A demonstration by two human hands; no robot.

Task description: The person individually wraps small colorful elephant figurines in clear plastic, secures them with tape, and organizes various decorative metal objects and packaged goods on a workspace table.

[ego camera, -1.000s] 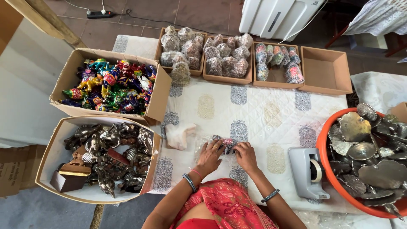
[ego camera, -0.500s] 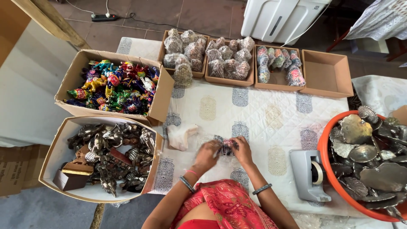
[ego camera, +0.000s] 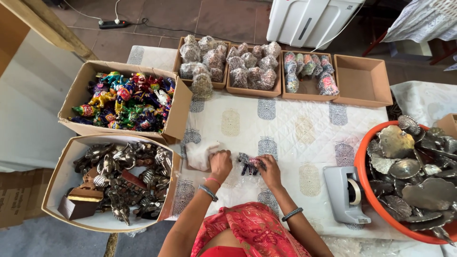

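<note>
Nearest the camera, red patterned cloth (ego camera: 250, 228) covers the person's lap, and both forearms, each with a bangle, reach out over a white printed tablecloth (ego camera: 285, 128). The left hand (ego camera: 220, 164) lies knuckles up with the fingers curled, on or just beside a crumpled whitish cloth (ego camera: 200, 154); whether it grips the cloth cannot be told. The right hand (ego camera: 270, 170) has its fingers pinched on a small dark, multicoloured figurine (ego camera: 249, 163), which sits on the tablecloth between the two hands, in what looks like clear wrap. To the near left stands an open box of dark metal figures (ego camera: 119, 178), with a small brown block in its near corner. To the near right are a grey tape dispenser (ego camera: 346, 192) and, beyond it at the right edge, an orange tub (ego camera: 369, 190) heaped with silvery shell-shaped dishes. Farther on the left is a cardboard box of brightly painted figures (ego camera: 126, 100). Along the far edge of the tablecloth runs a row of four shallow trays: two (ego camera: 228, 64) packed with wrapped bundles, one (ego camera: 308, 71) with colourful wrapped pieces, and one bare tray (ego camera: 362, 81) at the right. Beyond them stands a white appliance (ego camera: 309, 21), and a power strip (ego camera: 112, 24) lies on the far floor.
</note>
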